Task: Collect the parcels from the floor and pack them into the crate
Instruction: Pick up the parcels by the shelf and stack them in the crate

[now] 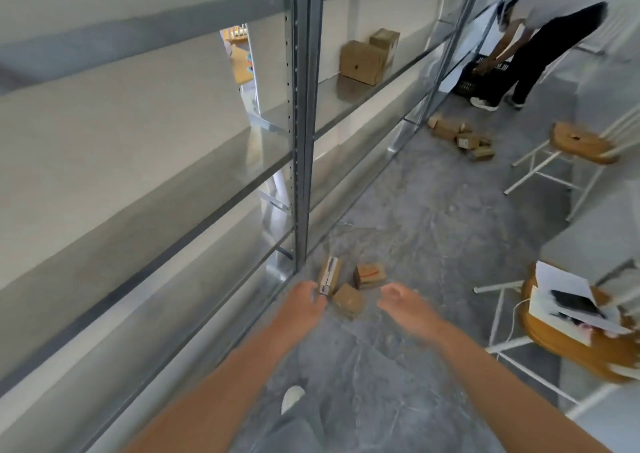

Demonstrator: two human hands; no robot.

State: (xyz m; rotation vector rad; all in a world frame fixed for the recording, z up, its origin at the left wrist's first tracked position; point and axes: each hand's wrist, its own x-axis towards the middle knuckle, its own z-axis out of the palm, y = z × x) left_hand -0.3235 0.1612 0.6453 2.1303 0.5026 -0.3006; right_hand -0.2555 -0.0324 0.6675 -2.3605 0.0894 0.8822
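Three small cardboard parcels lie on the grey floor by the shelf post: a labelled parcel (329, 275) on its side, a parcel with an orange mark (370, 274), and a plain parcel (348, 300) nearest me. My left hand (304, 300) hovers at the labelled parcel, fingers loosely curled and empty. My right hand (398, 302) reaches in from the right of the group, open and holding nothing. Farther along the aisle lies a heap of several more parcels (462, 137). A black crate (483, 77) stands on the floor at the far end.
A tall metal shelf rack (301, 141) runs along my left, with two cardboard boxes (367, 58) on one shelf. Another person (540, 37) bends over the black crate. Wooden stools (581, 143) with white legs stand to the right; the nearer one (568, 338) carries papers.
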